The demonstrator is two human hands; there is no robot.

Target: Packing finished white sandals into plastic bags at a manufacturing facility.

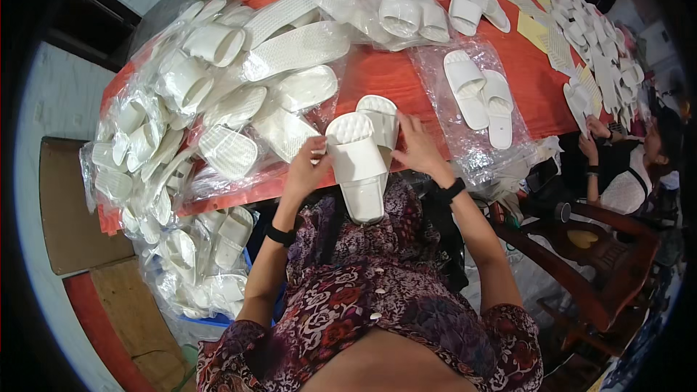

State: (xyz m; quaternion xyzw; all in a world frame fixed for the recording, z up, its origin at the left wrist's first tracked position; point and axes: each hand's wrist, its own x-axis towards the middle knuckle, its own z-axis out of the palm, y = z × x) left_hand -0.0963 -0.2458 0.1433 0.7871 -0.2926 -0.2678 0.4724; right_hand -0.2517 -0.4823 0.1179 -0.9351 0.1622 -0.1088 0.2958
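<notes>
A white slide slipper is in front of me at the table's near edge, its narrower end reaching out over my lap. Partly behind it is a second white slipper, mostly covered by the first. My left hand has its fingers curled against the left side of the front slipper. On the other side, my right hand grips the rear slipper's edge, thumb low and fingers higher up. Just to the right, a pair of white slippers lies on a flat clear plastic bag.
White slippers in clear bags are heaped across the left of the red-covered table. More bagged slippers sit low at left. At right are a wooden chair, a seated person and a slipper pile.
</notes>
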